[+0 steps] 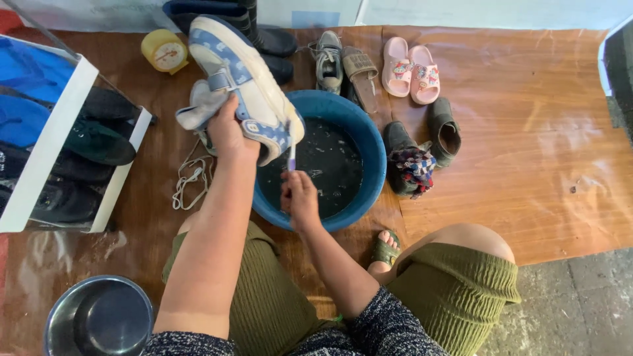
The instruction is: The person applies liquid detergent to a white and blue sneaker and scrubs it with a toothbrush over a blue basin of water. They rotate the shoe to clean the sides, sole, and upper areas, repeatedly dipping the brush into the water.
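R hand (300, 198) w/ brush (291, 153) over basin (376, 158), prob. dirty water (330, 165).

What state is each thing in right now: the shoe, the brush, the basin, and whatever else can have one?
White and blue shoe: lifted over the basin, held in left hand.
Brush: upright in right hand, tip against the shoe.
Blue basin: filled with dark water.
Steel bowl: upright, looks empty.
White laces: loose on the floor.
Pink slippers: paired, soles down.
Shoe rack: holding dark shoes.
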